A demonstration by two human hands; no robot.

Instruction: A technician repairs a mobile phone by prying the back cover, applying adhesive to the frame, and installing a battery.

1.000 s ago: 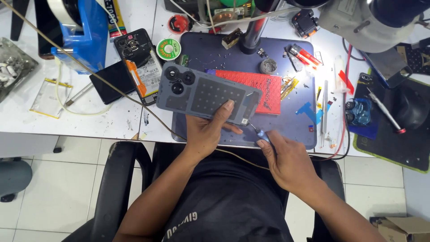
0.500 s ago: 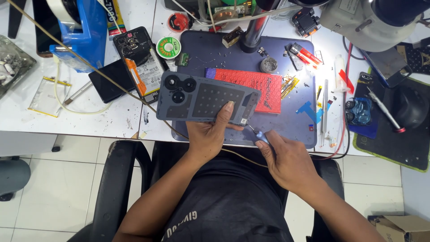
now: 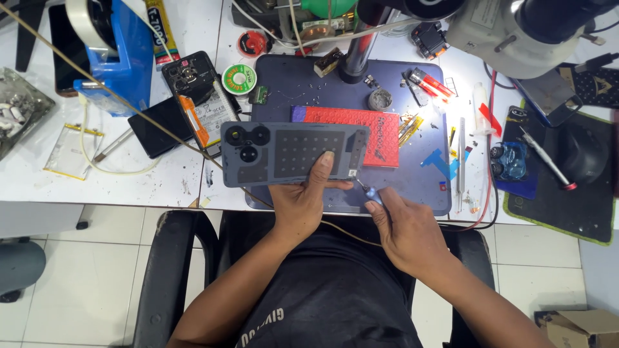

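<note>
Hands: your left hand [image 3: 303,203] pinches the grey rectangular phone back cover [image 3: 293,153] at its lower edge, thumb pressed flat on the panel; your right hand [image 3: 406,225] is closed around a slim blue-handled metal tool [image 3: 369,191].
Cover position: held level above the dark blue work mat [image 3: 309,84] on the desk [image 3: 161,177], just left of your right hand.
Tool tip: near the cover's lower right corner; contact unclear.
Doing it well: keep the cover steady, work gently at the corner.
</note>
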